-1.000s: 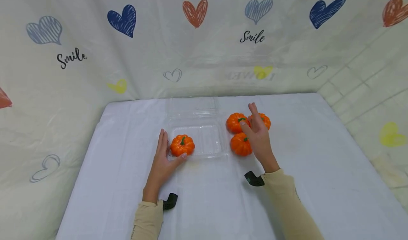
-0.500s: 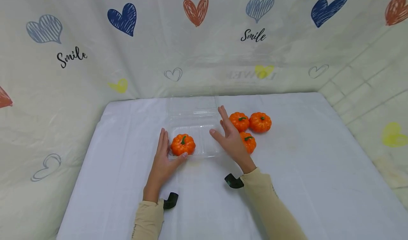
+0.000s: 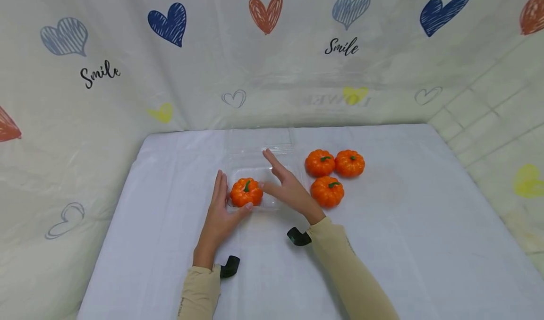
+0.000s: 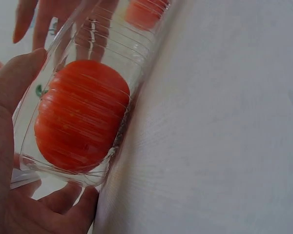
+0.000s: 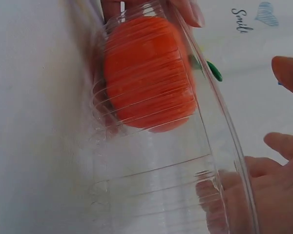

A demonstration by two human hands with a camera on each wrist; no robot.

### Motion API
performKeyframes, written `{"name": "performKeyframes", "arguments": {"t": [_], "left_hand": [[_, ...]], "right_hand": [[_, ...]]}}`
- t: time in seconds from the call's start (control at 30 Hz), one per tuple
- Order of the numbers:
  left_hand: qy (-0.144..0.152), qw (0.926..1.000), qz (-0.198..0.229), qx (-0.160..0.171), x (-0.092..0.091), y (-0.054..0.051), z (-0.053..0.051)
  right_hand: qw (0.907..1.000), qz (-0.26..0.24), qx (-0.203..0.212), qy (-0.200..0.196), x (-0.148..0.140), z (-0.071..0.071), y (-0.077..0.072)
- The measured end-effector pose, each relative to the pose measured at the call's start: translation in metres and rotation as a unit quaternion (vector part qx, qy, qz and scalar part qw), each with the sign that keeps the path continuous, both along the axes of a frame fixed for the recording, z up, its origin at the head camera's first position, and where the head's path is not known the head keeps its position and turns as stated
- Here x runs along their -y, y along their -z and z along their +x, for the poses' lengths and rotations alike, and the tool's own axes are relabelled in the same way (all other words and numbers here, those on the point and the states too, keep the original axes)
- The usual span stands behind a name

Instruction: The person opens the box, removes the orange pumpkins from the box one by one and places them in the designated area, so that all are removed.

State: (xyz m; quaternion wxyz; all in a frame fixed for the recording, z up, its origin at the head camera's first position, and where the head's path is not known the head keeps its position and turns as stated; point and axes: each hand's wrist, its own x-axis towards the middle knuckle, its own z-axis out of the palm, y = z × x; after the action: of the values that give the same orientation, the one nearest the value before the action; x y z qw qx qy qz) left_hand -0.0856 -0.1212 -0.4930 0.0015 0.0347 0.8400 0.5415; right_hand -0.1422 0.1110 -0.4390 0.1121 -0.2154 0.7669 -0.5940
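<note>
A clear plastic clamshell container (image 3: 270,203) lies on the table with its lid folded back. One small orange pumpkin (image 3: 246,192) with a green stem sits at the left end of its base; the right wrist view shows this pumpkin (image 5: 146,73) through the ribbed wall. My left hand (image 3: 220,220) holds the container's left front corner, thumb (image 4: 19,75) on the front rim and fingers along the left side. Above the base, just right of the pumpkin, hovers my right hand (image 3: 293,192), its fingers extended and nothing in them. Whether its thumb touches the pumpkin, I cannot tell.
Three more orange pumpkins stand grouped right of the container: a back left one (image 3: 320,163), a back right one (image 3: 350,164) and a front one (image 3: 327,192). A white cloth covers the table (image 3: 403,225). Behind it hangs a curtain (image 3: 204,65) printed with hearts.
My right hand has moved left, from above the pumpkin group to over the container, uncovering the three pumpkins. The left hand stays on the container's corner.
</note>
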Motion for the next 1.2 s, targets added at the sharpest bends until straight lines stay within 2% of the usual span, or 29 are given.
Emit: {"name": "performKeyframes", "arguments": {"t": [0.23,0.63,0.8,1.03,1.2], "left_hand": [[0.003,1.0000,0.003,0.005,0.000,-0.002,0.000],[0.003,1.0000,-0.001,0.001,0.000,-0.002,0.000],[0.005,1.0000,0.001,-0.001,0.000,-0.002,0.000],[0.007,1.0000,0.004,-0.003,0.000,-0.001,-0.001],[0.006,1.0000,0.005,-0.005,0.001,-0.002,-0.001]], "right_hand": [[0.9949,0.032,0.045,-0.084,0.006,-0.008,0.003],[0.9810,0.031,0.119,-0.150,0.008,-0.012,0.007],[0.9800,0.047,0.120,-0.152,0.009,-0.014,0.009],[0.9816,0.095,0.107,-0.126,0.012,-0.013,0.011],[0.9824,0.109,0.101,-0.113,0.014,-0.012,0.010]]}}
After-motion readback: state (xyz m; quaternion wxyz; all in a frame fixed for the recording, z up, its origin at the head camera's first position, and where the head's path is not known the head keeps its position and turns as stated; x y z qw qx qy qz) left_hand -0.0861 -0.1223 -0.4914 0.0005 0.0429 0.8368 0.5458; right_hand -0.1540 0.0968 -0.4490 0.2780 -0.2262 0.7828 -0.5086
